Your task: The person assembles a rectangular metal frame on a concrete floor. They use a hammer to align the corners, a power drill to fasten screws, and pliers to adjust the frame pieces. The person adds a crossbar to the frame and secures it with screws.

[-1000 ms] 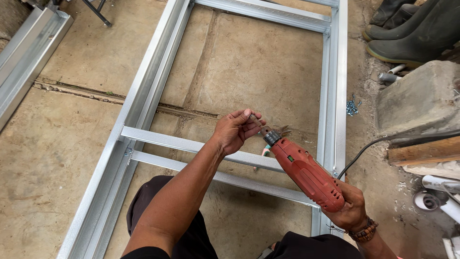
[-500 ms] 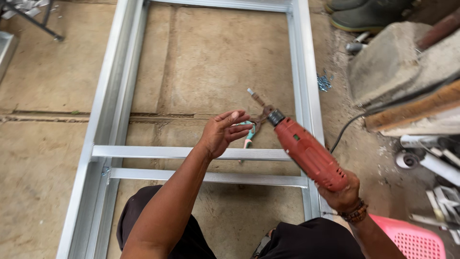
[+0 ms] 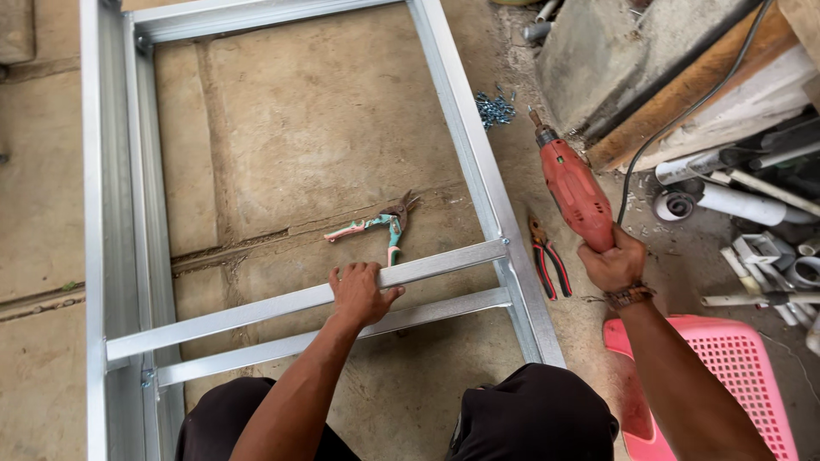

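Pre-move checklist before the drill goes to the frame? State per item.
1. Left hand on the upper cross rail: ok, fingers wrapped over it.
2. Right hand gripping the red drill: ok, held off the frame, tip pointing away from the body.
3. Bit seated in the chuck: cannot tell, too small.
4. Drill cord free of the frame: ok, it runs off to the right over the rubble.
5. Loose tools off the rails: ok, tin snips lie on the floor inside the frame, red pliers outside the right rail.
6. Screws at hand: ok, pile beside the right rail.
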